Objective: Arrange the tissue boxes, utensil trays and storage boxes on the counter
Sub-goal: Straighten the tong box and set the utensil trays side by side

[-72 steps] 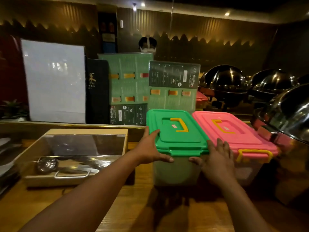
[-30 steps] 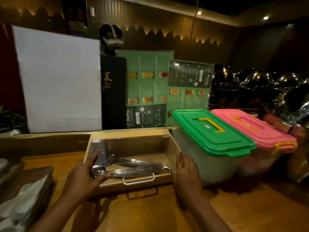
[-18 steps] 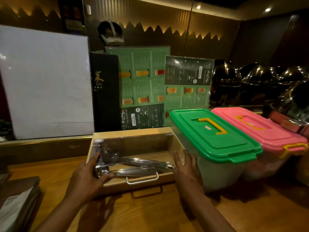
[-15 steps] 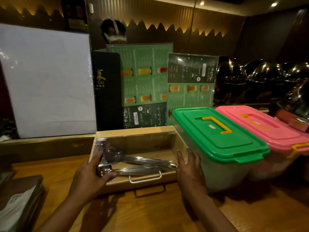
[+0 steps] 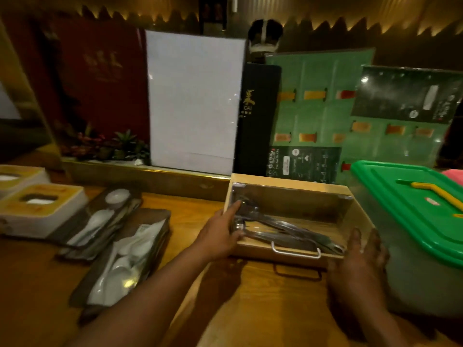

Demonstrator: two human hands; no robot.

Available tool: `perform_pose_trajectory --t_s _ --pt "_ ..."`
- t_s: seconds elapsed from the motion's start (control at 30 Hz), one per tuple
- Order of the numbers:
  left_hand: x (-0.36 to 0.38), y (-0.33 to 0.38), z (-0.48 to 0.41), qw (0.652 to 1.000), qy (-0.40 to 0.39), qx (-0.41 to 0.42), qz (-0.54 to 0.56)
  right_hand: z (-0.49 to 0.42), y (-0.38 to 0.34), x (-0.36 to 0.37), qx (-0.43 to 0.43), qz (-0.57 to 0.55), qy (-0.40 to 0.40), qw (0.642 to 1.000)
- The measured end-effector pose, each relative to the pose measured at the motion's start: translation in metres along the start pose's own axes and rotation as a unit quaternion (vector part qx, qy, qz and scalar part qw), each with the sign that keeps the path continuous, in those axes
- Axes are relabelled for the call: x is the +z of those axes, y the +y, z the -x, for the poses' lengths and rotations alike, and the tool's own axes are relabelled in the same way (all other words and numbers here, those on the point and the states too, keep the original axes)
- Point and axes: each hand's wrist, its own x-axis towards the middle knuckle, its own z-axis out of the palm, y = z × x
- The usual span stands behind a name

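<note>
A wooden utensil box point(image 5: 285, 254) with a clear lid, a metal handle and steel utensils inside sits mid-counter. My left hand point(image 5: 220, 234) grips its left front corner, thumb over the edge. My right hand point(image 5: 358, 269) lies flat, fingers spread, against its right front corner, between it and the green-lidded storage box point(image 5: 413, 204). A sliver of the pink-lidded box point(image 5: 454, 175) shows at the right edge. Two dark utensil trays point(image 5: 147, 221) with white spoons lie to the left. Two tissue boxes point(image 5: 42, 209) stand at far left.
Upright menu boards line the raised ledge behind: a white one point(image 5: 195, 101), a black one point(image 5: 258, 116) and green ones point(image 5: 318, 106). Small plants point(image 5: 120, 146) sit on the ledge at left. Bare wooden counter point(image 5: 263, 309) lies in front of me.
My hands left the green box and went to the wooden utensil box. The view has since swung left, bringing the trays and tissue boxes into sight; the hands stay at the box's front corners.
</note>
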Motion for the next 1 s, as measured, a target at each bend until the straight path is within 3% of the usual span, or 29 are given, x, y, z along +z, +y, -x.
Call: perform_pose_trajectory --t_s 0.13,0.23,0.3,0.37,0.43,0.47,0.57,0.7,0.8,1.0 --pt "-0.037 -0.037 0.029 0.999 0.014 0.008 -0.040 0.029 -0.038 0.000 -0.025 -0.082 0.002 0.996" --pt "-0.077 -0.074 0.050 0.998 0.034 -0.008 -0.053 0.074 -0.098 0.012 -0.109 -0.154 -0.002 0.982" --pt "-0.104 -0.097 0.061 0.997 0.068 -0.009 -0.038 0.112 -0.143 0.020 -0.175 -0.201 -0.072 0.961" --pt "-0.129 -0.117 0.075 0.995 0.088 -0.009 -0.035 0.150 -0.188 0.029 -0.201 -0.255 -0.204 0.923" --pt "-0.150 -0.139 0.086 0.996 0.079 0.004 -0.043 0.186 -0.229 0.039 -0.216 -0.306 -0.316 0.871" --pt "-0.157 -0.151 0.090 0.997 0.066 0.008 -0.035 0.201 -0.246 0.044 -0.239 -0.299 -0.333 0.862" --pt "-0.170 -0.180 0.099 0.999 0.035 -0.022 0.003 0.230 -0.273 0.060 -0.280 -0.253 -0.300 0.876" --pt "-0.168 -0.195 0.108 0.995 0.009 -0.056 0.082 0.247 -0.276 0.072 -0.234 -0.251 -0.225 0.912" --pt "-0.160 -0.199 0.108 0.978 -0.020 -0.105 0.179 0.249 -0.271 0.074 -0.231 -0.223 -0.198 0.926" --pt "-0.135 -0.196 0.097 0.954 -0.048 -0.135 0.263 0.248 -0.253 0.065 -0.195 -0.188 -0.131 0.954"
